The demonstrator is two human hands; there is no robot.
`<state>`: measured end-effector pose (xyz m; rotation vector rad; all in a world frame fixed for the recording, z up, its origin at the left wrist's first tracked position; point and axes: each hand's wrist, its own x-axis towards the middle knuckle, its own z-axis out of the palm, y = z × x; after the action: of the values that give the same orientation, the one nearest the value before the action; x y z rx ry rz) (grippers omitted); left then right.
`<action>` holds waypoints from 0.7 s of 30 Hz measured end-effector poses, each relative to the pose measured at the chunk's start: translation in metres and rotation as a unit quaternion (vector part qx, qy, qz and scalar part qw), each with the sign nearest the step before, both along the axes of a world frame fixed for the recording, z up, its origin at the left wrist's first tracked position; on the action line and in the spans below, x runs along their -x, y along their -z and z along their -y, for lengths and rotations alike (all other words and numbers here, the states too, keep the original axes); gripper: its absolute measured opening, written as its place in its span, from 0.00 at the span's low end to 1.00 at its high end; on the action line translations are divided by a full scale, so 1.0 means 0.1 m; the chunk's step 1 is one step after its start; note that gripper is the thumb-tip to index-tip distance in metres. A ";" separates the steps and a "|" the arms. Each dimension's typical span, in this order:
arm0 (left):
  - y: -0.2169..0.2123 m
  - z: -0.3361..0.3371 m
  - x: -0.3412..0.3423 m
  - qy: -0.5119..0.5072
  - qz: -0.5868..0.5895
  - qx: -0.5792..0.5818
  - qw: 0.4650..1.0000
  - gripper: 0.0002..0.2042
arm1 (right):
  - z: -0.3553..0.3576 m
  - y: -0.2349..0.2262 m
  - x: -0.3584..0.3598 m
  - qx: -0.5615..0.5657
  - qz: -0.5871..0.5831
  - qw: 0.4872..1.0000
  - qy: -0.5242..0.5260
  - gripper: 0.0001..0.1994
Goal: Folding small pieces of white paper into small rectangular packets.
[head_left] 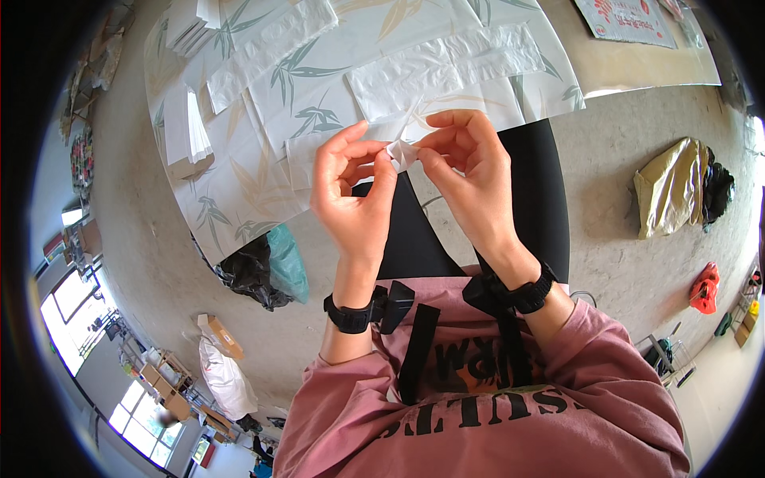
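Just past the near edge of the table, my hands meet over my lap at a small, creased white piece [402,155] that looks like thin paper or film. My left hand [351,179] pinches its left side between thumb and fingertips. Its right side is pinched by my right hand [472,179], whose other fingers are curled. Beyond them, a flat, crinkled, translucent plastic bag [446,68] lies on the table, and a second plastic bag [275,52] is farther left. A pale flat sheet [300,163] rests beside my left hand.
A leaf-patterned cover [263,151] spreads over the table. At its left stand a stack of white sheets [187,131] and another white stack [194,28]. Black and teal bags [275,267] sit on the floor below. A gold bag [671,189] and red bag [704,288] lie right.
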<state>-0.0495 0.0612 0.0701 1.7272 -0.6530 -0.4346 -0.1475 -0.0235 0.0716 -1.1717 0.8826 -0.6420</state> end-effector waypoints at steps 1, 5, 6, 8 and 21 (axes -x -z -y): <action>0.00 -0.01 0.00 -0.003 -0.011 0.000 1.000 0.16 | 0.00 0.00 0.00 0.001 0.000 1.000 -0.001 0.13; 0.01 0.00 -0.01 0.007 -0.059 0.047 0.997 0.17 | -0.01 -0.02 -0.02 -0.010 0.005 1.000 -0.005 0.13; -0.01 0.02 0.00 0.006 -0.061 0.056 0.997 0.16 | -0.02 -0.01 -0.03 -0.002 0.008 1.000 -0.007 0.13; -0.03 0.03 0.03 0.002 -0.061 0.066 0.996 0.16 | -0.03 -0.02 -0.06 0.007 0.013 1.000 -0.012 0.14; 0.01 -0.07 -0.08 -0.104 -0.138 0.072 0.982 0.12 | 0.03 0.04 0.05 -0.099 0.049 0.992 0.059 0.12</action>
<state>-0.0418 0.0679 0.0689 1.5423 -0.2929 -0.4589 -0.1522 -0.0265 0.0672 -0.9073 0.9154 -0.6857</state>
